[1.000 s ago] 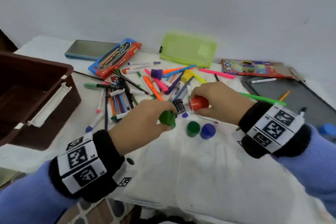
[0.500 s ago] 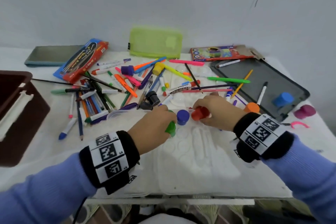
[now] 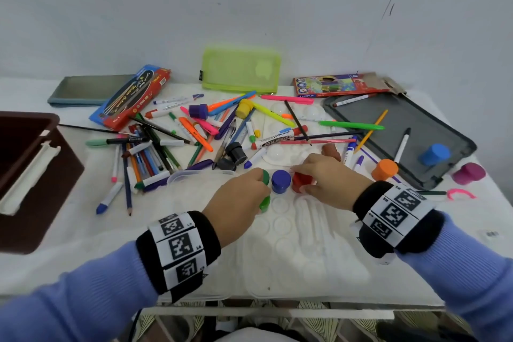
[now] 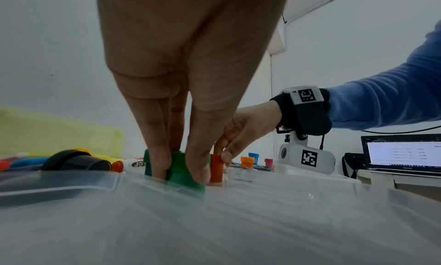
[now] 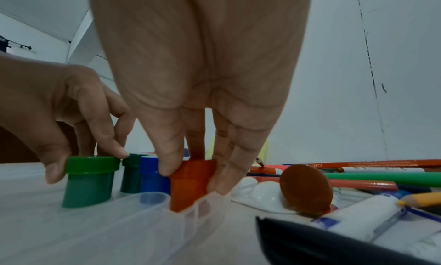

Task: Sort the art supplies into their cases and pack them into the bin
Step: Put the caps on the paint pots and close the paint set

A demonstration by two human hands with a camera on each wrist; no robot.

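Two hands work at the far edge of the clear paint tray on the worktop. Head view: left hand covers a green paint pot; right hand covers a red paint pot; a blue paint pot stands between them, in the tray. Markers and pencils lie scattered beyond the tray; the brown bin sits left of it, apparently not yet packed.

Left wrist view: left fingers curl down and pinch the green pot's cap and sides; pot upright, base in a tray well. Probable purpose: pressing it to seat.

Right wrist view: right thumb and fingers pinch the red pot at its cap, upright at the tray's edge wall, likely being lowered or pressed into its slot. A brown pot lies tipped just right of the tray.
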